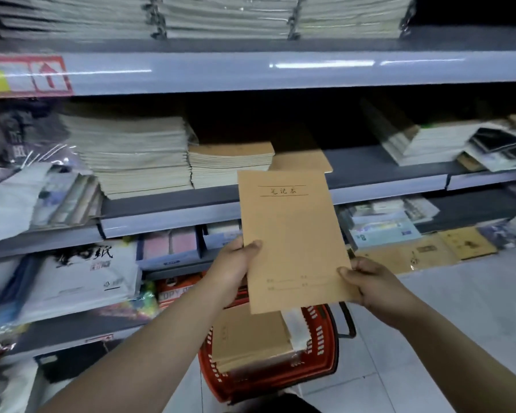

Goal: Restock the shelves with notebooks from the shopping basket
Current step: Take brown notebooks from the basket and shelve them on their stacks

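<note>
Both forearms extend forward from the bottom of the view. The left hand (236, 271) grips the left edge of a kraft-paper notebook (292, 234); the right hand (376, 289) grips its lower right corner. The notebook is held upright, front cover toward the camera, in front of the middle shelf (385, 181).

That shelf carries a tall stack of pale notebooks (137, 156), a lower stack of kraft notebooks (230, 165) just beside it, and a single kraft notebook (301, 162) lying flat to the right of these. Below the hands, a red shopping basket (325, 356) stands on the pale tiled floor (465, 299) and contains further kraft notebooks (251, 338).

Each thumb lies pressed on the front cover; the remaining fingers pass behind the notebook (mostly hidden), so both hands clamp it.
</note>
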`<state>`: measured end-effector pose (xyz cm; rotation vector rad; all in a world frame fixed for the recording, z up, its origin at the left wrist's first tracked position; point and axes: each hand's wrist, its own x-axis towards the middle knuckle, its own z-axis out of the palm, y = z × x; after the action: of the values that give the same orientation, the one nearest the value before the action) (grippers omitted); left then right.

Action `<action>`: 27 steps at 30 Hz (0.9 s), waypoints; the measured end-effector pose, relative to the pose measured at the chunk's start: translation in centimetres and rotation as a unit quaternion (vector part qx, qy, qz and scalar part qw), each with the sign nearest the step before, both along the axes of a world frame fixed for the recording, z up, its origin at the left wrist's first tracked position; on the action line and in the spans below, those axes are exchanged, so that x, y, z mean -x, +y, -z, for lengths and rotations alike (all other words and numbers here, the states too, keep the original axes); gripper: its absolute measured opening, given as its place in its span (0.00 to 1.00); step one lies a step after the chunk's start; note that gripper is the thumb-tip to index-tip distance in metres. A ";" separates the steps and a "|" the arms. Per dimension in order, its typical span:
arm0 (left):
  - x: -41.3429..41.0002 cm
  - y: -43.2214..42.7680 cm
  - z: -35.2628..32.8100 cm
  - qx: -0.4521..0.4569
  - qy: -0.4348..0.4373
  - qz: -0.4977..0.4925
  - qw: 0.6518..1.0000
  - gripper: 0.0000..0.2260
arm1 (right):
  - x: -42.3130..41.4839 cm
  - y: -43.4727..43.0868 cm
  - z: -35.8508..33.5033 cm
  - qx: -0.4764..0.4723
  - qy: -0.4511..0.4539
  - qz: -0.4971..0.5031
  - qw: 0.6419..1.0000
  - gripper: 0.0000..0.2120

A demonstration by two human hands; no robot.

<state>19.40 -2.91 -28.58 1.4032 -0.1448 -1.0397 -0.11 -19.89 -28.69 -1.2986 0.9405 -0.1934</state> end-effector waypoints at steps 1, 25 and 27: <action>-0.1 -0.9 -0.5 0.004 0.002 -0.001 1.000 0.11 | -0.1 -0.7 -0.4 0.004 -0.005 0.013 1.000 0.10; -2.0 -16.1 -2.2 -0.059 0.044 -0.015 0.997 0.13 | -11.7 -20.2 -0.7 0.010 0.026 0.062 0.998 0.04; -2.2 -16.4 -1.7 -0.054 0.048 -0.033 0.997 0.15 | -12.4 -20.3 -0.1 0.026 0.050 0.058 0.997 0.04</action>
<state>21.61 -19.27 -26.84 1.4422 0.0283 -1.0718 12.26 -40.16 -28.57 -1.3117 1.1036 -0.2477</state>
